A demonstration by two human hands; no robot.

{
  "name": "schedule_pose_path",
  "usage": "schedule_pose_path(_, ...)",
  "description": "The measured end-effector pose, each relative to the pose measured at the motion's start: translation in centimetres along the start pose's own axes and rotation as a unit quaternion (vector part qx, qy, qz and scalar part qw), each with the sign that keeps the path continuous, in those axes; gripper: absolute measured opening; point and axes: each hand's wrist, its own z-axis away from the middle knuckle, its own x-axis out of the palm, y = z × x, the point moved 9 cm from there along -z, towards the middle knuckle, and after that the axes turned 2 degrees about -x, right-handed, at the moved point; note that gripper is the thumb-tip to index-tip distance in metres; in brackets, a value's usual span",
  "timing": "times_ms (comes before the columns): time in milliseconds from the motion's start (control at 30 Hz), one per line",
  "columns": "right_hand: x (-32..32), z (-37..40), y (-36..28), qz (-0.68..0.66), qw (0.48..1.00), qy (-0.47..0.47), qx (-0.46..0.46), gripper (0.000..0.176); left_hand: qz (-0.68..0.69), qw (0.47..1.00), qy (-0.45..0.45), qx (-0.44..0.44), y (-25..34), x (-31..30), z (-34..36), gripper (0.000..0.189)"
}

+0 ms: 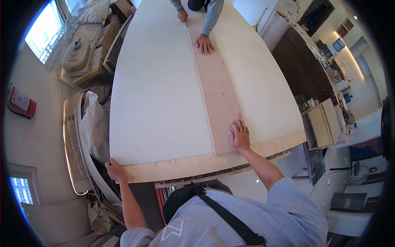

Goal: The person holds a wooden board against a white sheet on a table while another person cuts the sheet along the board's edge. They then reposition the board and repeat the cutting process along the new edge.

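A long pinkish-brown board (218, 92) lies lengthwise on a large white sheet (154, 90). My right hand (239, 136) rests on the near end of the board, fingers spread. At the sheet's near left corner, my left hand (115, 170) is closed around the edge. A strip of pale plywood (185, 167) shows along the near edge, beneath the white sheet. At the far end a co-worker presses one flat hand (204, 44) on the board; their other hand (182, 15) is at its left edge.
Stacked panels and a sink (78, 55) line the left wall, with a white bag (94, 127) below them. A fire extinguisher (21, 103) hangs at far left. On the right stand a wooden box (323, 123) and a dark-topped counter (298, 61).
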Motion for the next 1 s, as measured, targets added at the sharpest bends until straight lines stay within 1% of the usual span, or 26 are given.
schedule_pose_path(1000, -0.28, 0.08, -0.21, 0.007, 1.0, 0.017, -0.013, 0.05, -0.001, 1.0, 0.003, 0.003, 0.05, -0.01, 0.05, 0.043)
